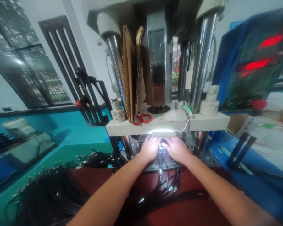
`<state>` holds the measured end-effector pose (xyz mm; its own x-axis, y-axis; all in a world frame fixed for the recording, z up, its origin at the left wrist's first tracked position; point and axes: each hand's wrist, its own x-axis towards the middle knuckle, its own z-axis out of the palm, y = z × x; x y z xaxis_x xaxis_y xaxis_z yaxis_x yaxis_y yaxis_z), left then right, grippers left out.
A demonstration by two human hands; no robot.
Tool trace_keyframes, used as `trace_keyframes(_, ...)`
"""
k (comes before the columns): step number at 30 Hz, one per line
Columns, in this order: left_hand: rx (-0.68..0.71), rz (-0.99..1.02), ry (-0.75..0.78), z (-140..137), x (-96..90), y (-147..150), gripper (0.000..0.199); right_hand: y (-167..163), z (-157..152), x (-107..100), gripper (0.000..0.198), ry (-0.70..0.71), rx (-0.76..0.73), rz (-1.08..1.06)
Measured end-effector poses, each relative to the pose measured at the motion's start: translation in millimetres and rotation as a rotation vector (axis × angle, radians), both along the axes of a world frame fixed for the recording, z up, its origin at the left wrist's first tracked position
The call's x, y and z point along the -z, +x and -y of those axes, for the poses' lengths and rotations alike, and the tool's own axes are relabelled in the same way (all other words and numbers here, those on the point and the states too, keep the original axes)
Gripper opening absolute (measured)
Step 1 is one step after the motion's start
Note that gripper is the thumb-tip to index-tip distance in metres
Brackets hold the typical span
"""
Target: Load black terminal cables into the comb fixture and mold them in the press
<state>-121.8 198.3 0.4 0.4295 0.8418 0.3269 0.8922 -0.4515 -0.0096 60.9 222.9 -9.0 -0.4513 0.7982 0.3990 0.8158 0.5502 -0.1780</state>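
Under the beam of a press (pixel 167 121), my left hand (pixel 150 149) lies with its fingers stretched forward over a metal plate. My right hand (pixel 177 150) mirrors it on the other side, fingers apart and thumb pointing inward. Both thumbs come close to a small brightly lit spot where several black cables (pixel 164 160) enter between the hands. The cables run toward me, and their shiny metal ends (pixel 171 188) rest over a dark red surface. A lit lamp (pixel 163 134) on the beam hides some fingertips, so whatever lies beneath them is not visible.
Red-handled scissors (pixel 142 119) and cardboard pieces (pixel 132 75) sit on the press beam. Bundled black cables (pixel 54 191) fill the left side. A blue control box (pixel 247 66) with red displays stands right. Beyond the press, a person (pixel 159 84) is partly visible.
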Motion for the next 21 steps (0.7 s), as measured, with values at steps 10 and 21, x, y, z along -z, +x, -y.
trace_keyframes(10, -0.005, -0.01, -0.032, -4.5, -1.5, 4.3, 0.042, 0.0, -11.0, -2.7, 0.044, -0.051, 0.009, 0.074)
trace_keyframes(21, -0.011, 0.005, -0.13, -18.1, 1.8, -0.5, 0.042, 0.0, -22.1, -2.9, 0.049, -0.118, 0.007, 0.114)
